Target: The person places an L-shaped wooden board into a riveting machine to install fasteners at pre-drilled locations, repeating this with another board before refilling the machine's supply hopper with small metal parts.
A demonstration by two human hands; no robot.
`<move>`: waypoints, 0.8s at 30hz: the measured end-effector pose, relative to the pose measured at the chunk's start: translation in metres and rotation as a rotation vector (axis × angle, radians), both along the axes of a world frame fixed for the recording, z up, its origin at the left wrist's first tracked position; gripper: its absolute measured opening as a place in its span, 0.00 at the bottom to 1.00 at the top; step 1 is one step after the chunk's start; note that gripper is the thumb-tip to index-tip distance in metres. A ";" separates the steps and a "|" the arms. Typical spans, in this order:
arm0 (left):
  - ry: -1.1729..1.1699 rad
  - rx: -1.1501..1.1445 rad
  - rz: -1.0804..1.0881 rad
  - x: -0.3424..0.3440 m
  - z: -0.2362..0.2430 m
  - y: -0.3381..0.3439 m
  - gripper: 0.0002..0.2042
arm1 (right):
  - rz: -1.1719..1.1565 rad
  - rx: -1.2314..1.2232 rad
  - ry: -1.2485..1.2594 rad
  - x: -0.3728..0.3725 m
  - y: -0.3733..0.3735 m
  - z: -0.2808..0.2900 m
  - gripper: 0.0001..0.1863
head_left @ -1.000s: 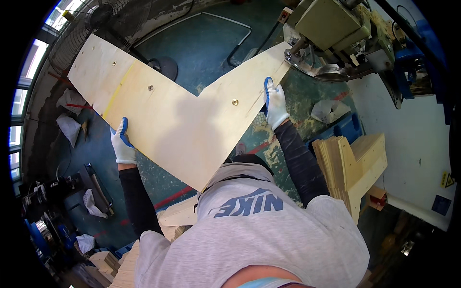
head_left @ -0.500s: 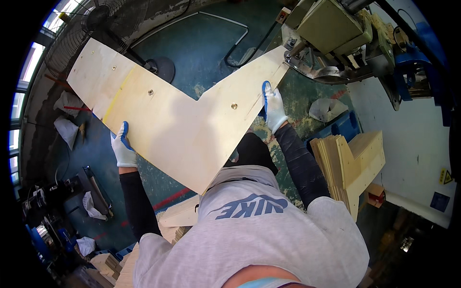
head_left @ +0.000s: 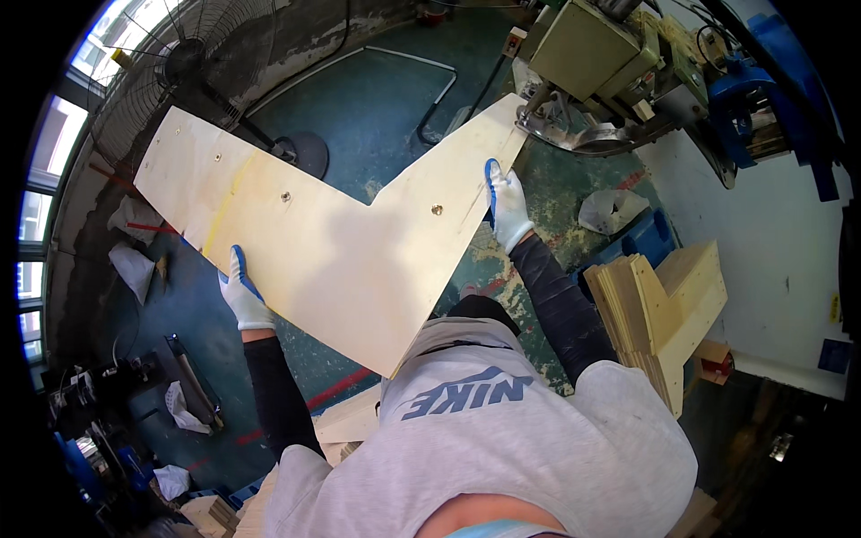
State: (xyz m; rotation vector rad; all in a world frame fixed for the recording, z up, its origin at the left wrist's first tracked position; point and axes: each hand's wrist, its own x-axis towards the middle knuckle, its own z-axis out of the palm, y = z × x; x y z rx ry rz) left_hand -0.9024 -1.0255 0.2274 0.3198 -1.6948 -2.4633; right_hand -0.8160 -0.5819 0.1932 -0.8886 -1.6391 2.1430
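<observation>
A large V-shaped plywood panel (head_left: 359, 260) spans the space in front of me, with a yellow line across its left arm and several small metal inserts in its face. My left hand (head_left: 244, 291), in a white and blue glove, grips the panel's lower left edge, thumb on top and fingers hidden underneath. On the right edge my right hand (head_left: 507, 204), gloved alike, holds it the same way. The far right tip of the panel sits at the metal work arm of a green machine (head_left: 587, 54). Contact there is hard to make out.
A stack of similar plywood panels (head_left: 659, 314) stands at the right by blue crates (head_left: 641, 238). More plywood (head_left: 350, 417) lies below left. A floor fan (head_left: 184, 63) stands at the far left, its round base (head_left: 305, 155) behind the panel. White bags (head_left: 133, 272) sit on the left.
The left side of the panel has swung down slightly, my left hand moving with it toward me. Its right tip remains by the machine, and both hands keep their grip.
</observation>
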 end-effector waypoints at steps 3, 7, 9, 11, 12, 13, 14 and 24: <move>-0.111 -0.069 0.047 0.025 -0.001 -0.022 0.21 | 0.069 -0.013 0.049 0.023 -0.015 0.013 0.19; -0.249 -0.408 -0.220 0.049 -0.009 -0.109 0.22 | 0.118 -0.249 0.189 0.089 -0.070 0.033 0.20; -0.361 -0.406 -0.341 0.069 -0.019 -0.117 0.24 | 0.099 -0.293 0.161 0.121 -0.071 0.028 0.21; -0.509 -0.078 -0.418 0.098 -0.018 -0.055 0.25 | 0.013 -0.237 0.150 0.145 -0.052 0.009 0.22; -0.582 0.011 -0.460 0.115 -0.014 -0.025 0.26 | -0.030 -0.254 0.026 0.161 -0.034 -0.004 0.23; -0.632 -0.059 -0.509 0.127 -0.039 -0.029 0.26 | -0.087 -0.260 0.048 0.183 -0.017 -0.002 0.23; -0.677 -0.134 -0.560 0.131 -0.072 -0.024 0.26 | -0.148 -0.267 0.073 0.204 0.001 0.002 0.23; -0.590 -0.087 -0.971 0.375 -0.182 0.424 0.19 | -0.905 0.507 -0.470 0.683 0.215 -0.005 0.35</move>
